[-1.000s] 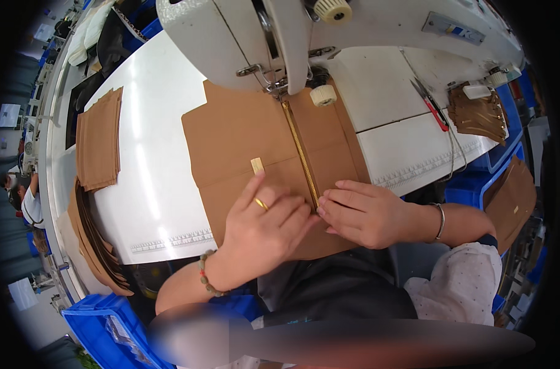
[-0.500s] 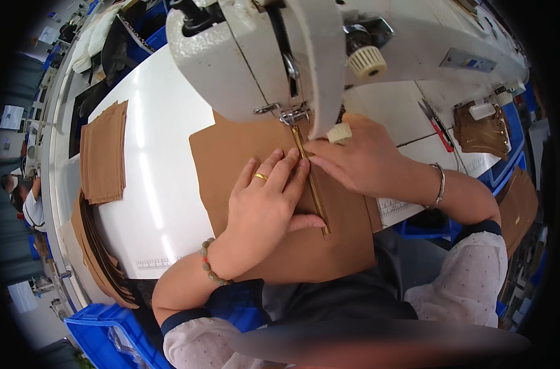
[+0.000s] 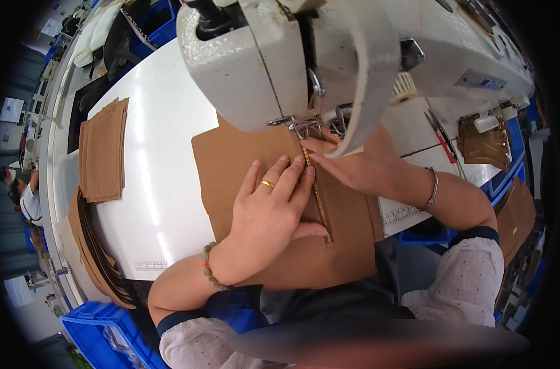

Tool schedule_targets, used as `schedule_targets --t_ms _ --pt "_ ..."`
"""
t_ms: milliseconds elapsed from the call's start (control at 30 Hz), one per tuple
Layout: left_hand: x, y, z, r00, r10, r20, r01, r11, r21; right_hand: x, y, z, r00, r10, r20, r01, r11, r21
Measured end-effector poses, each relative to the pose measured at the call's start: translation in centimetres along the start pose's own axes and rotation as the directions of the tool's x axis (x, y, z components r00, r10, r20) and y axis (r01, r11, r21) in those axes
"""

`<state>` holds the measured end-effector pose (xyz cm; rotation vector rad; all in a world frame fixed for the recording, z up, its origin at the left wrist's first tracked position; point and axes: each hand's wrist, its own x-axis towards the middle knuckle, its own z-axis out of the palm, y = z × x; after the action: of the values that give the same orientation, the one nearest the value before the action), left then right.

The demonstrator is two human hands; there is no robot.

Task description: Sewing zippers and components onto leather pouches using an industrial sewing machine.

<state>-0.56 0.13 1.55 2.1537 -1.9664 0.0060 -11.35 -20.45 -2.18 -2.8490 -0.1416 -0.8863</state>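
A brown panel (image 3: 231, 160) lies on the white table, its upper part under the sewing machine's presser foot (image 3: 304, 128). A gold-toothed zipper (image 3: 319, 200) runs down the panel from the foot. My left hand (image 3: 268, 212) rests flat on the panel at the zipper's left, fingers stretched out and thumb across its lower end. At the zipper's upper end, close to the foot, my right hand (image 3: 378, 163) has thumb and index finger nearly together. Anything between them is hidden, and the machine's curved guard covers part of that hand.
The machine head (image 3: 231, 67) overhangs the work. Brown pieces are stacked (image 3: 103, 154) at left, with curved brown pieces (image 3: 95, 252) nearer. A blue crate (image 3: 102, 313) stands lower left. At right lie a red-handled pointed tool (image 3: 443, 138) and more brown pieces (image 3: 486, 144).
The view has shifted, so the machine head appears larger and farther right. Both hands keep nearly the same places on the panel and zipper.
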Motion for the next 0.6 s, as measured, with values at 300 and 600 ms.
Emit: schedule_targets --t_ms 300,600 --pt "-0.1 -0.1 0.1 1.000 0.008 0.002 -0.008 1.000 0.022 -0.6 -1.0 -0.3 0.994 -0.058 0.091 0.067 0.993 -0.101" --pt "-0.1 -0.2 0.1 1.000 0.008 0.003 -0.008 1.000 0.008 -0.8 -1.0 -0.5 0.991 -0.049 0.125 0.065 0.989 -0.135"
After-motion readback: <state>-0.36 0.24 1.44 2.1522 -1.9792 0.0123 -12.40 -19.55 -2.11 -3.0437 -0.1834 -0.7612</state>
